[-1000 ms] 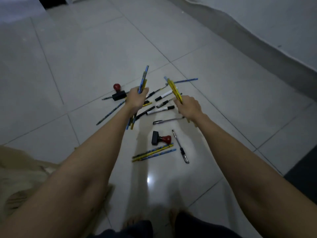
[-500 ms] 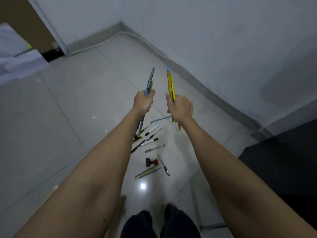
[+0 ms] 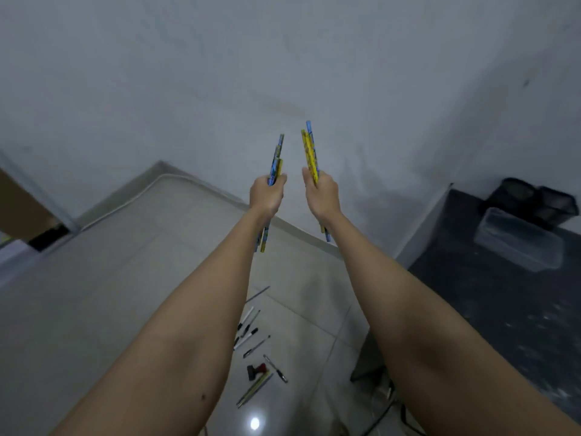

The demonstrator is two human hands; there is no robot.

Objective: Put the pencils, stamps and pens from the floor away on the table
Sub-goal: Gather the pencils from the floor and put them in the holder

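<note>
My left hand [image 3: 266,196] is shut on a bunch of blue and yellow pencils [image 3: 276,162] that stick up and down out of the fist. My right hand [image 3: 320,196] grips another bunch of yellow and blue pencils [image 3: 310,152], held upright. Both hands are raised in front of the white wall. Far below on the tiled floor lie several pens and markers [image 3: 248,333], a red and black stamp [image 3: 256,371] and more pencils [image 3: 254,390]. The dark table [image 3: 503,303] shows at the right.
On the table's far end stand a clear plastic box [image 3: 518,242] and black mesh holders [image 3: 534,201]. A table leg and cables [image 3: 382,391] are at the lower right. A doorway [image 3: 28,221] opens at the left.
The view has swung up from the floor toward the wall and table. Both hands have lifted higher with their pencils, away from the items on the floor.
</note>
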